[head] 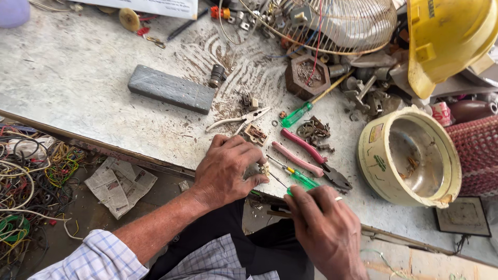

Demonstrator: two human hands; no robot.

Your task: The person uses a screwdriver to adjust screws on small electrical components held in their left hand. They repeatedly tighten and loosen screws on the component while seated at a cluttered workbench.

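Observation:
My left hand (227, 170) rests at the bench's near edge, its fingers pinched on a small cream electrical part (264, 168). My right hand (324, 225) grips a green-handled screwdriver (301, 180) whose thin shaft points up-left to that part. Pink-handled pliers (306, 155) lie just beyond the screwdriver. A small cream switch piece (256, 135) and white-handled pliers (236, 121) lie just past my left hand.
A second green-handled screwdriver (306, 107), a grey block (171, 89), a hexagonal wooden box (307, 76), a wire fan guard (337, 23), a yellow hard hat (448, 41) and a cream pot (410, 158) crowd the worn bench (78, 67). Tangled wires (31, 181) and newspaper (119, 184) lie on the floor at left.

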